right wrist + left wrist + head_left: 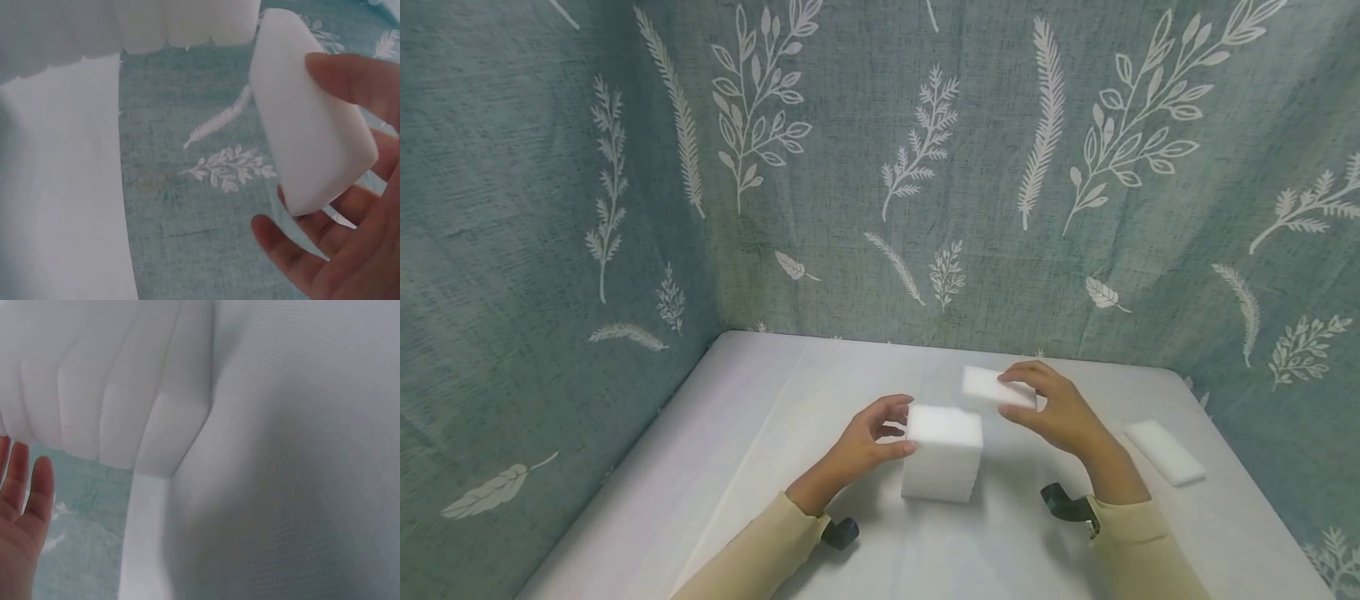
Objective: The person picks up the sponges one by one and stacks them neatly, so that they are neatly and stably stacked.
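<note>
A stack of several white sponges (942,458) stands on the table, its layers roughly lined up. My left hand (878,433) is at the stack's left side, thumb by the front edge and fingers toward the back. In the left wrist view, straight fingers (39,494) reach right to the sponges' edge. Between thumb and fingers, my right hand (1052,404) pinches a single white sponge (992,387), raised behind and to the right of the stack. The right wrist view shows the thumb on one broad face of this sponge (306,119), with fingers behind it.
Another white sponge (1165,452) lies flat on the white table (760,433), right of my right forearm. Green-blue leaf-patterned cloth (880,167) hangs behind the table and along its sides. Dark wrist-mounted devices (841,533) sit under both cuffs.
</note>
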Tool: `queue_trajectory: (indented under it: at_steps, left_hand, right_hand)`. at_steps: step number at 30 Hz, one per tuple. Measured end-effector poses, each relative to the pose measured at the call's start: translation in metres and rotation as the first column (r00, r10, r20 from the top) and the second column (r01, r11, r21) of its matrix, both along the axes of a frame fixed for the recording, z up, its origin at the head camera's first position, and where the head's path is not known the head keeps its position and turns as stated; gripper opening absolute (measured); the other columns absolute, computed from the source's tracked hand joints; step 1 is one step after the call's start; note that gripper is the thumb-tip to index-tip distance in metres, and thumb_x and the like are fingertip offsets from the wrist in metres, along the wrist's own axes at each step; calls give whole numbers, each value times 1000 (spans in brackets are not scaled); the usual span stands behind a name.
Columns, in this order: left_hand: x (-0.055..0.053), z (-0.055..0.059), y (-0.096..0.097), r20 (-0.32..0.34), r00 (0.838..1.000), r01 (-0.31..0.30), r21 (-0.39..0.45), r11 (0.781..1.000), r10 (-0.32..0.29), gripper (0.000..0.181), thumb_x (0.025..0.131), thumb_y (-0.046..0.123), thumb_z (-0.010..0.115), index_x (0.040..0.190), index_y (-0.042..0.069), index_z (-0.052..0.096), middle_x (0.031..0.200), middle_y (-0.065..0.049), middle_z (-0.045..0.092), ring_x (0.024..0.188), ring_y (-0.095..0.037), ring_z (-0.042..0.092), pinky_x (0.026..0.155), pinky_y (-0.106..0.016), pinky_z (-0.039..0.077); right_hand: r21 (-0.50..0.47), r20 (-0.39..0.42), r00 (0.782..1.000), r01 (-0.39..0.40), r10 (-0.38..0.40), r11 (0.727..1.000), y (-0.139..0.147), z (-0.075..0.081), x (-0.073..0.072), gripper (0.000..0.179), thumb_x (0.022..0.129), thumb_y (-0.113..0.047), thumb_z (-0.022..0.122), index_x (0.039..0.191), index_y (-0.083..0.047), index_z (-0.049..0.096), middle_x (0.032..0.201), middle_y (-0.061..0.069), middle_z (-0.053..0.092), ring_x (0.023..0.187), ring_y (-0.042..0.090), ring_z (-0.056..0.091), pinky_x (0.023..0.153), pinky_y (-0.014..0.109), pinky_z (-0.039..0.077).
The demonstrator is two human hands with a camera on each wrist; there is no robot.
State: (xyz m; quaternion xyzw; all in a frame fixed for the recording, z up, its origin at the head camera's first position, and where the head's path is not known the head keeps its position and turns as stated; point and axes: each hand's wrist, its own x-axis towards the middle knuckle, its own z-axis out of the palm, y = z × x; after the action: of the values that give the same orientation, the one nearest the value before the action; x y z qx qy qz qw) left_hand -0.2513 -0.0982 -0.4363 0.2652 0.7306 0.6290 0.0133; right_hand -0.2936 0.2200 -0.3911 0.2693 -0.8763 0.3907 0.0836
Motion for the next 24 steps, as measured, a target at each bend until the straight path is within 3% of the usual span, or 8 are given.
queue_trajectory:
  at_steps: [9, 18, 24]
  left_hand:
    - [0, 1, 1, 5, 1000, 0, 8, 1000, 0, 61, 83, 4, 76, 137, 0, 47, 122, -20, 57, 114, -36, 52, 99, -61, 38]
    - [-1, 0, 0, 1, 1000, 3, 4, 1000, -3, 61, 83, 5, 76, 137, -3, 47, 122, -21, 57, 114, -36, 52, 99, -59, 40]
    - [0, -1, -1, -2, 1000, 13, 10, 1000, -13, 60, 84, 7, 75, 137, -1, 47, 122, -19, 58, 114, -34, 53, 98, -59, 41]
  right_hand:
    - [-59, -104, 994, -20, 14, 998, -10, -5, 4, 37, 82, -19, 80, 116, -15, 67, 125, 0, 53, 121, 25, 47, 96, 54, 41]
    - [-57, -108, 988, -117, 110, 991, -27, -5, 6, 38, 83, -22, 79, 118, -17, 66, 127, 2, 54, 122, 26, 48, 96, 55, 41]
    - [-55, -132, 983, -138, 130, 989, -36, -8, 10, 37, 81, -20, 80, 116, -18, 66, 125, -3, 54, 119, 20, 49, 94, 49, 45]
